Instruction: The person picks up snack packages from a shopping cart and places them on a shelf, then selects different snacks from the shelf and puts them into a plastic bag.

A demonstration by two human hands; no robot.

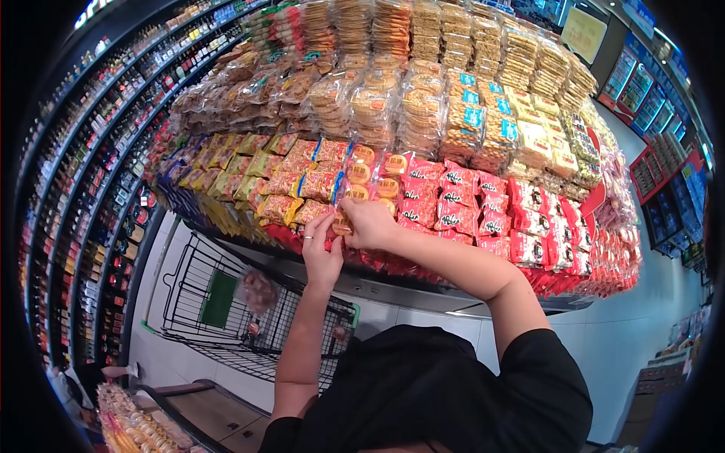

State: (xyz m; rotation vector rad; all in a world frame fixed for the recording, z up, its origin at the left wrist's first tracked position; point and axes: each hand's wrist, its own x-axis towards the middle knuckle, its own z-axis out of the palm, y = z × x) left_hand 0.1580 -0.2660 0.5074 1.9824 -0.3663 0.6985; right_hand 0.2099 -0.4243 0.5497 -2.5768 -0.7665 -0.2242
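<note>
Here, right hand (368, 222): your grip pinches the round-cake packet (342, 224).
Left hand (322, 246): beside it, likely steadying; grip unclear.

The wearer's two hands (368, 223), one ring (308, 237), one shopping cart (291, 317), one green cart panel (218, 297)

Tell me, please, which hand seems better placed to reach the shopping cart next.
Probably the left hand: it is nearer the shopping cart, which stands on that side, while the right hand is farther off, at the packaged pastries.
</note>
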